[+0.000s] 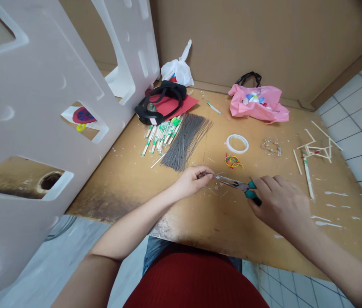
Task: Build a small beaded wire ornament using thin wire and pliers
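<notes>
Pinching a small dark wire piece (202,174) between thumb and fingers, our left hand (189,184) rests over the tabletop (181,216) near its front edge. Our right hand (278,204) is wrapped around the green handles of long-nosed pliers (239,185), whose tips meet the end of the piece just beside our left fingertips; we cannot tell whether they grip it. A few wire scraps lie under the tips. Just beyond our left hand we see a bundle of grey wires (185,143), with wrapped chopsticks (160,137) beside it. Past the pliers lie some coloured bands (233,161), a white tape roll (237,151) and a beaded wire loop (278,150), with a frame of thin sticks (318,150) farther right. Toward the back, a black headset (173,89) sits on a red sheet (189,103), near a white bag (181,72); a pink bag (238,107) lies open, holding small coloured pieces (254,98). A white plastic panel (46,107) stands at our left.
</notes>
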Demonstrator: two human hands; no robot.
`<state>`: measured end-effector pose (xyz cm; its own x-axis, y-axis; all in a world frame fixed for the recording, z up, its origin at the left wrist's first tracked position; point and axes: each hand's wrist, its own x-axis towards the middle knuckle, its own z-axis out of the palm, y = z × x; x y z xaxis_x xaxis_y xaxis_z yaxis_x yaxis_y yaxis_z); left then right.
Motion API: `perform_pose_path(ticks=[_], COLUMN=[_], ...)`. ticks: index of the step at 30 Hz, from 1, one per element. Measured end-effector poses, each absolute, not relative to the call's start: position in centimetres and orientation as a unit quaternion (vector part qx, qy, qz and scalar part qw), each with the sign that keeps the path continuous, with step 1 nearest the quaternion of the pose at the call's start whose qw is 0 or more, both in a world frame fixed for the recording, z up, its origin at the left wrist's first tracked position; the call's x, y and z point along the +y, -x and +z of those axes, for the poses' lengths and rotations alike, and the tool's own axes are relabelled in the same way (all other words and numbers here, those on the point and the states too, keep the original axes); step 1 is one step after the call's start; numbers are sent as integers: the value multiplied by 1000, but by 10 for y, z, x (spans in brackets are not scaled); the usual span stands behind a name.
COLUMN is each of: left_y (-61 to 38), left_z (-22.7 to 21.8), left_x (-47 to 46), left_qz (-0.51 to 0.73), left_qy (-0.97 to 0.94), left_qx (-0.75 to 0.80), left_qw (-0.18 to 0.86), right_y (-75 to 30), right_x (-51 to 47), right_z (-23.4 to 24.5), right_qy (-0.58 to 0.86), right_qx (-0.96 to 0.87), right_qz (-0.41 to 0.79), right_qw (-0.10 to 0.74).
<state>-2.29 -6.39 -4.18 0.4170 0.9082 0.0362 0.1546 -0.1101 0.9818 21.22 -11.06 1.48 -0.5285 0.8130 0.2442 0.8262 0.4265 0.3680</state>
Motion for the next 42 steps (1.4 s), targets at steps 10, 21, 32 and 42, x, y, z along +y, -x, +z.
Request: perform_pose_path(ticks=[10, 21, 32, 42], left_y=[28, 31, 30, 32], left_z=[-41, -36, -35, -34], left_x=[-63, -64, -62, -63], left_qz=[312, 303, 281, 281], left_qy=[-673, -694, -684, -699], left_qx=[354, 325, 326, 326], left_qw=[570, 566, 590, 572], right_y=[-209, -208, -206, -207], right_x=[-95, -90, -87, -90], right_z=[50, 55, 61, 57], right_qy=[418, 356, 320, 354], right_qx=[-882, -902, -906, -907], right_qz=[-218, -238, -261, -216], right_qw=[-17, -57, -99, -74])
